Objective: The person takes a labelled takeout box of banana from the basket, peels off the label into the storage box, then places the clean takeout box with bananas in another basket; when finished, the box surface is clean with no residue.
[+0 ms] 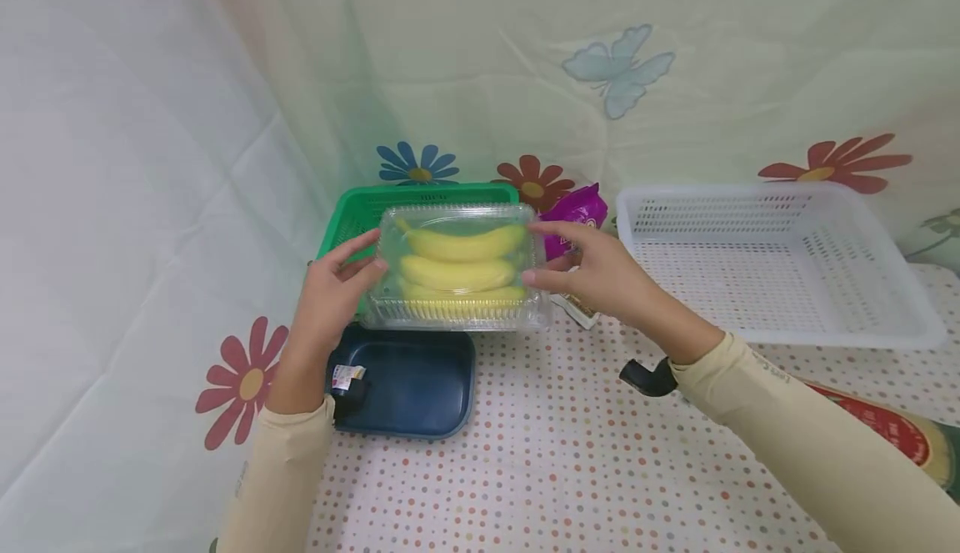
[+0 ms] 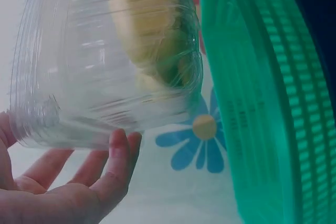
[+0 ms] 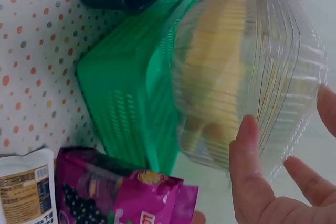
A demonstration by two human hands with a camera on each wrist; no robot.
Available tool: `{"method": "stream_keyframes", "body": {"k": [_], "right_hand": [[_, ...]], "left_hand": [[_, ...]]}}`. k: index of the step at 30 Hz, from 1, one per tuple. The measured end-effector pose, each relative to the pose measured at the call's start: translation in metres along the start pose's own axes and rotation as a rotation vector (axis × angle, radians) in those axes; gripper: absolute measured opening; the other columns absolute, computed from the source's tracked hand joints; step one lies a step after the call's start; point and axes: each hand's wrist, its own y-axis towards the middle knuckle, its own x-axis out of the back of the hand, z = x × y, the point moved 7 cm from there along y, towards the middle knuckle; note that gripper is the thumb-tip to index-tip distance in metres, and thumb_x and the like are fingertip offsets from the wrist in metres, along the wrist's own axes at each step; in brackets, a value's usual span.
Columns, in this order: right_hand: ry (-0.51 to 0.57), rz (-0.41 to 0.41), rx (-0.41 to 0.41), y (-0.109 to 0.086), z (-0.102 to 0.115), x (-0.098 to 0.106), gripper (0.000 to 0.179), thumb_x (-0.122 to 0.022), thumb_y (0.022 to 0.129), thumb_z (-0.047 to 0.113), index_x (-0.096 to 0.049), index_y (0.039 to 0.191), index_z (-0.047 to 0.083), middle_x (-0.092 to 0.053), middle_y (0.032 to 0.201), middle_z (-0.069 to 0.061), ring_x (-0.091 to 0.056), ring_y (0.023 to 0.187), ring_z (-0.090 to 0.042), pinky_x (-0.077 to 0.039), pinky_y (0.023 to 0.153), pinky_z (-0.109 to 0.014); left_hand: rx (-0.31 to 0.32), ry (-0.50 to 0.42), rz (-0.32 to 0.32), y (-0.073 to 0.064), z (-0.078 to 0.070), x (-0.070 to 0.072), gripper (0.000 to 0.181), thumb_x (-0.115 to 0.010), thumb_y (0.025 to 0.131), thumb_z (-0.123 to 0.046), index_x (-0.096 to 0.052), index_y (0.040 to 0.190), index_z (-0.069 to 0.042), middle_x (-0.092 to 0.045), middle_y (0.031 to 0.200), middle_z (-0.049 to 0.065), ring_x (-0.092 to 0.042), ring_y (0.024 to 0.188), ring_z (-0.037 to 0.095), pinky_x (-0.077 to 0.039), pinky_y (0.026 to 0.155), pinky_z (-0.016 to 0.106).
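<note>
Both hands hold up a clear plastic clamshell box (image 1: 459, 311) with several yellow bananas (image 1: 459, 272) inside. My left hand (image 1: 330, 294) grips its left end, thumb near the top and fingers along the side; in the left wrist view, fingertips (image 2: 119, 142) touch the box's edge. At the opposite end, my right hand (image 1: 600, 273) pinches the box between thumb and fingers. The right wrist view shows a ribbed side, with fingertips (image 3: 251, 129) against it. Behind and below the box is a green basket (image 1: 347, 218), partly covered by it in the head view.
A dark blue tray (image 1: 412, 382) sits in front of the green basket. Right of the basket are a purple bag (image 1: 583, 207) and a small white pouch (image 1: 582, 313). A white basket (image 1: 885, 278) stands farther right, with a red-labelled package (image 1: 892, 428) partly behind my right sleeve.
</note>
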Motion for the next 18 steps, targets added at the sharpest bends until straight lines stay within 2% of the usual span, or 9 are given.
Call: {"method": "stream_keyframes", "body": {"k": [4,8,10,14,18], "right_hand": [[-0.020,-0.009,-0.003,0.020,0.009,-0.005,0.071,-0.082,0.087,0.042,-0.051,0.150,0.031,-0.066,0.132,-0.007,-0.072,0.105,-0.022,-0.061,0.081,-0.040],[-0.022,0.009,-0.008,0.040,0.016,-0.013,0.070,-0.080,0.088,0.041,-0.051,0.151,0.029,-0.063,0.137,-0.004,-0.071,0.094,-0.020,-0.059,0.076,-0.039],[-0.011,0.031,-0.021,0.050,0.017,-0.019,0.071,-0.079,0.089,0.041,-0.049,0.152,0.027,-0.060,0.143,-0.005,-0.072,0.090,-0.021,-0.058,0.080,-0.041],[0.005,0.054,-0.042,0.071,0.017,-0.029,0.074,-0.080,0.089,0.037,-0.047,0.154,0.025,-0.047,0.157,-0.006,-0.076,0.093,-0.023,-0.056,0.097,-0.045],[0.017,0.056,-0.084,0.089,0.010,-0.039,0.075,-0.081,0.089,0.030,-0.045,0.155,0.025,-0.043,0.160,-0.007,-0.076,0.096,-0.025,-0.055,0.100,-0.044]], "left_hand": [[0.054,-0.004,0.013,0.016,0.004,0.010,0.056,-0.063,0.102,-0.030,-0.047,0.154,-0.022,-0.041,0.162,-0.002,-0.048,0.144,0.024,-0.041,0.115,0.054],[0.104,-0.007,0.037,0.031,0.010,0.020,0.056,-0.060,0.104,-0.028,-0.044,0.156,-0.021,-0.036,0.165,0.000,-0.045,0.146,0.028,-0.038,0.116,0.058],[0.128,-0.004,0.045,0.038,0.015,0.025,0.056,-0.059,0.104,-0.027,-0.042,0.157,-0.022,-0.033,0.166,0.001,-0.041,0.148,0.028,-0.036,0.118,0.060],[0.174,-0.005,0.047,0.054,0.026,0.031,0.054,-0.058,0.105,-0.023,-0.043,0.157,-0.022,-0.031,0.167,0.002,-0.040,0.149,0.029,-0.038,0.117,0.058],[0.210,0.020,0.048,0.070,0.037,0.033,0.052,-0.058,0.105,-0.021,-0.045,0.155,-0.023,-0.028,0.169,0.001,-0.042,0.147,0.029,-0.044,0.113,0.053]]}}
